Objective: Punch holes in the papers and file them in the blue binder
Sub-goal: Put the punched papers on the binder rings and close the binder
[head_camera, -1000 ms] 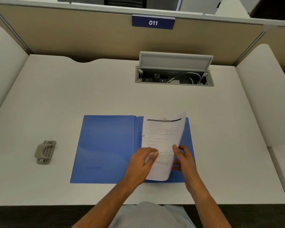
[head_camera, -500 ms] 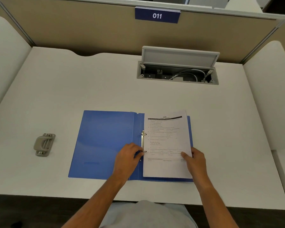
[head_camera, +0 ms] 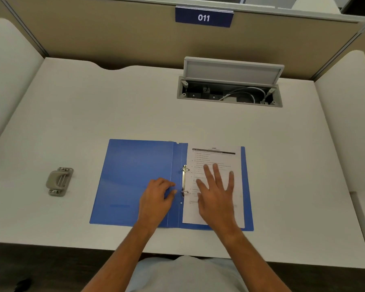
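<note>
- The blue binder [head_camera: 135, 180] lies open and flat on the white surface [head_camera: 114, 106], close to its front edge and about midway between its left and right edges.
- The papers [head_camera: 215, 157] lie face up on the binder's right half, printed side showing, with a dark bar across the top of the sheet. Their left margin sits at the metal ring mechanism [head_camera: 184, 181] beside the spine. Whether the rings pass through punched holes cannot be told.
- The right hand [head_camera: 217, 192] lies flat on the papers, palm down, fingers straight and spread, gripping nothing.
- The left hand [head_camera: 156, 199] rests on the binder's left cover just beside the spine. Its fingers are curled under with nothing seen inside them, and its thumb reaches towards the lower ring. Whether the thumb touches the ring cannot be told.
- A beige hole punch [head_camera: 59, 181] sits alone towards the left edge of the surface, well apart from the binder.
- A grey cable box [head_camera: 230, 95] is set into the surface near the rear edge, right of the middle. Its lid [head_camera: 232, 71] stands tilted open, and white cables show inside.
- A tan partition [head_camera: 93, 34] runs along the rear edge and carries a dark blue label [head_camera: 203, 17] reading 011.
</note>
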`<state>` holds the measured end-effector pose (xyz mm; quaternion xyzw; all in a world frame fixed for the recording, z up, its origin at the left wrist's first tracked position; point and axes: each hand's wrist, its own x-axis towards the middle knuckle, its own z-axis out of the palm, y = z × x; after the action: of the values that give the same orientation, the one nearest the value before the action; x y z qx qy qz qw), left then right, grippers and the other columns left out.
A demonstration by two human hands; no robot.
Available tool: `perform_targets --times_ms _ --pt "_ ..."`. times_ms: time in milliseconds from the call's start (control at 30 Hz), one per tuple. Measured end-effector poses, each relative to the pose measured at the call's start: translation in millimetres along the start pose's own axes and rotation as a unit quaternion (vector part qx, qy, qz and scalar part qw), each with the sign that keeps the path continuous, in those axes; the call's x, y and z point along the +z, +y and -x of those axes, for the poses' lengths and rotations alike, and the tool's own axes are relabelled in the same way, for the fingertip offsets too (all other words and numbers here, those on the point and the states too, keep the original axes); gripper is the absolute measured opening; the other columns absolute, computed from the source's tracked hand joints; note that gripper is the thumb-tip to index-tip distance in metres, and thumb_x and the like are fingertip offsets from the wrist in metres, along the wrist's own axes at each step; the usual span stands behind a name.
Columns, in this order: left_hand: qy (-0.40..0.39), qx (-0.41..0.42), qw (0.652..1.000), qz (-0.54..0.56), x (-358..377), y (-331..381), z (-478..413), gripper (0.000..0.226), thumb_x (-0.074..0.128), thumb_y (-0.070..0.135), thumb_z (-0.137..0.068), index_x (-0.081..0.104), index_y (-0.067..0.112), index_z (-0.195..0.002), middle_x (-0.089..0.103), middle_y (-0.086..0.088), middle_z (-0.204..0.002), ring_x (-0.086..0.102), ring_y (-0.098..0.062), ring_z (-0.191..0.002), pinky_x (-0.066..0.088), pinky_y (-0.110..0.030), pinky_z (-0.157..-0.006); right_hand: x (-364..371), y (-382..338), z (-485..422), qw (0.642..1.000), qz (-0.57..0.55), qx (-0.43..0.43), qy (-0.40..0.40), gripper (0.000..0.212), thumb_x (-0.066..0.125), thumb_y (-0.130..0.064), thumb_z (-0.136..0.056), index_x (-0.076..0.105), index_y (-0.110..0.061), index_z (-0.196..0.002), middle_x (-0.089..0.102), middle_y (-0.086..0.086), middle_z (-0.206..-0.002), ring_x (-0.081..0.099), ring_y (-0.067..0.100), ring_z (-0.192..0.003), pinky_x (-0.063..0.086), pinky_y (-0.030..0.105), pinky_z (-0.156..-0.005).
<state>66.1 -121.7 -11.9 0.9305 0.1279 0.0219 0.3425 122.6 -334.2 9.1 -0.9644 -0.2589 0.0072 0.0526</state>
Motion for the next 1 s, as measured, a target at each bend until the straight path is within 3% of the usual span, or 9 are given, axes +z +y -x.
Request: perform_targets --times_ms 133,233,333,467,667,833,900,1000 --pt "0.122 -0.163 0.977 -0.063 -49.8 -36.3 10.3 0.039 0.080 0.028 -0.091 0.070 0.019 -0.128 0.068 -0.009 -0.130 0.059 -0.033 -0.119 0.056 -0.046 -0.090 20.8 -10.3 6.0 0.986 -0.095 0.073 -0.115 0.059 0.070 -0.044 -0.100 0.057 -0.023 -0.154 0.046 0.011 -0.168 0.046 0.039 -0.153 0.039 0.061 -0.122" --pt "0.103 -0.335 0.927 -0.132 -90.7 -73.6 16.7 0.067 0.082 0.042 -0.088 0.057 0.015 -0.143 0.054 -0.020 -0.144 0.053 -0.046 -0.126 0.054 -0.059 -0.092 19.6 -3.3 10.4 0.984 -0.101 0.117 -0.093 0.061 0.073 -0.041 -0.098 0.055 -0.024 -0.155 0.041 0.011 -0.170 0.041 0.037 -0.156 0.040 0.059 -0.123" --pt "0.065 -0.428 0.897 -0.090 -115.0 -109.0 19.6 0.082 0.080 0.053 -0.086 0.049 0.013 -0.150 0.047 -0.022 -0.151 0.047 -0.049 -0.133 0.047 -0.066 -0.100 11.9 15.5 15.0 0.958 -0.117 0.258 -0.038 0.066 0.076 -0.039 -0.096 0.052 -0.022 -0.154 0.040 0.012 -0.168 0.042 0.036 -0.152 0.042 0.058 -0.119" --pt "0.053 -0.443 0.895 0.006 -121.8 -133.9 12.5 0.079 0.081 0.056 -0.085 0.051 0.017 -0.147 0.054 -0.020 -0.146 0.053 -0.047 -0.131 0.048 -0.064 -0.103 4.6 47.6 21.3 0.909 -0.148 0.388 -0.050 0.072 0.078 -0.043 -0.094 0.047 -0.019 -0.154 0.045 0.018 -0.155 0.049 0.041 -0.137 0.050 0.060 -0.105" --pt "0.075 -0.451 0.878 0.142 -118.7 -129.8 0.4 0.066 0.085 0.044 -0.086 0.061 0.009 -0.136 0.066 -0.018 -0.136 0.061 -0.041 -0.122 0.052 -0.055 -0.101 0.4 60.3 22.9 0.887 -0.152 0.421 -0.117 0.090 0.080 -0.058 -0.088 0.037 -0.023 -0.159 0.041 0.018 -0.150 0.045 0.040 -0.138 0.047 0.059 -0.108" --pt "0.100 -0.458 0.841 0.269 -132.1 -121.0 -3.2 0.034 0.085 0.033 -0.087 0.072 0.007 -0.105 0.066 -0.009 -0.113 0.053 -0.031 -0.105 0.042 -0.044 -0.090 3.4 65.6 20.0 0.863 -0.189 0.459 -0.098 0.096 0.087 -0.056 -0.081 0.038 -0.023 -0.157 0.039 0.018 -0.150 0.043 0.041 -0.138 0.044 0.060 -0.109" --pt "0.104 -0.453 0.831 0.305 -141.6 -121.7 -2.9 0.029 0.085 0.032 -0.086 0.073 0.009 -0.100 0.068 -0.007 -0.110 0.056 -0.031 -0.103 0.044 -0.044 -0.086 4.5 68.2 19.1 0.864 -0.190 0.457 -0.094 0.097 0.088 -0.055 -0.081 0.036 -0.025 -0.158 0.039 0.018 -0.149 0.044 0.041 -0.137 0.045 0.060 -0.109" --pt "0.088 -0.419 0.829 0.361 -160.3 -122.8 -5.2 0.028 0.084 0.029 -0.086 0.074 0.007 -0.099 0.069 -0.015 -0.099 0.057 -0.030 -0.080 0.045 -0.038 -0.069 7.9 67.1 21.8 0.900 -0.103 0.406 -0.120 0.097 0.077 -0.059 -0.090 0.025 -0.032 -0.167 0.033 0.016 -0.154 0.044 0.037 -0.137 0.048 0.056 -0.108"
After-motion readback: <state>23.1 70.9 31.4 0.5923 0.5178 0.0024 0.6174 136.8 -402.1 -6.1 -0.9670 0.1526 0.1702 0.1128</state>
